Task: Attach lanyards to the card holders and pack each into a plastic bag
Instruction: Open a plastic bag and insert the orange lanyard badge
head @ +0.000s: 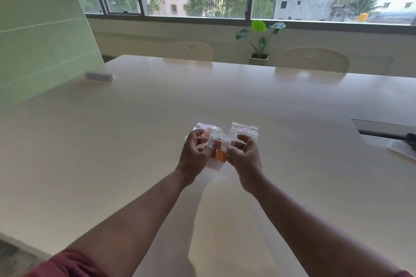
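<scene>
Orange shows between the two hands: a rolled orange lanyard (218,152) with a small metal clip at its top, inside a clear plastic bag (215,159) held just above the pale table (112,153). The left hand (193,156) pinches the bag's left edge, its fingers curled inward with the palm up. The right hand (244,157) pinches the right edge with its thumb, its other fingers curled loosely above. Both bare forearms reach forward from a dark red sleeve (67,263) at the lower left. Just beyond the hands two more clear bags lie on the table: a left bag (206,129) with something orange in it, and a right bag (245,129) whose contents I cannot tell. Farther off, at the table's left, stands a small blurred label (99,77). Across the table are two cream chairs (313,59), a potted plant (258,38) between them, and windows behind.
</scene>
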Motion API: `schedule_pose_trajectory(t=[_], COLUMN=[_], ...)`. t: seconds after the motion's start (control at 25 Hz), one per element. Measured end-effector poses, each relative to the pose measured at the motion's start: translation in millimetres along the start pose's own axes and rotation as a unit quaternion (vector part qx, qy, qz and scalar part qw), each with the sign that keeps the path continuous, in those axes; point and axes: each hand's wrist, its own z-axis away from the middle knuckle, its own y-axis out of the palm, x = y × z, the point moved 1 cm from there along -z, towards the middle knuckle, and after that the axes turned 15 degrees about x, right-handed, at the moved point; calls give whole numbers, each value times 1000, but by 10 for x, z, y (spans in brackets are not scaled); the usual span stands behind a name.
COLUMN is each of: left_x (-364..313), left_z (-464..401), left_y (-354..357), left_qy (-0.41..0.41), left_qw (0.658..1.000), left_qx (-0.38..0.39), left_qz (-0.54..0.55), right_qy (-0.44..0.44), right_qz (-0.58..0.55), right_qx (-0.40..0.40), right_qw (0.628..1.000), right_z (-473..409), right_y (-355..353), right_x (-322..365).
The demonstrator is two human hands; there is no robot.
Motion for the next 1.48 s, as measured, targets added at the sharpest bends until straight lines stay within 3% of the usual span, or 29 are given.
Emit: schedule_pose_trajectory(t=[0.28, 0.48, 0.76, 0.96, 1.04, 1.2, 1.32, 1.48], left_x=[149, 304, 326, 264, 240, 170, 191, 321], left_z=[-392, -531, -626, -527, -487, -529, -571, -563], left_y=[-590, -748, -710, -556, -438, -51, 263, 479], left_qy=[21, 3, -11, -11, 44, 216, 201, 151], left_qw=[997, 991, 987, 946, 921, 881, 891, 889], left_qx=[-23, -46, -63, -166, -183, -74, 41, 110], left_qz=[-73, -122, -150, -279, -340, -415, -405, -419], right_qy=[-3, 12, 5, 7, 10, 20, 51, 75], right_qz=[189, 314, 326, 355, 374, 447, 500, 556], right_qx=[3, 7, -5, -43, -60, -107, -126, -100], right_qw=[982, 949, 945, 934, 925, 888, 855, 821], right_z=[-491, -676, -622, -447, -355, -152, -23, 114], right_y=[501, 579, 384, 150, 47, -216, -442, -662], right_x=[-209, -248, -293, -218, -161, -93, -79, -101])
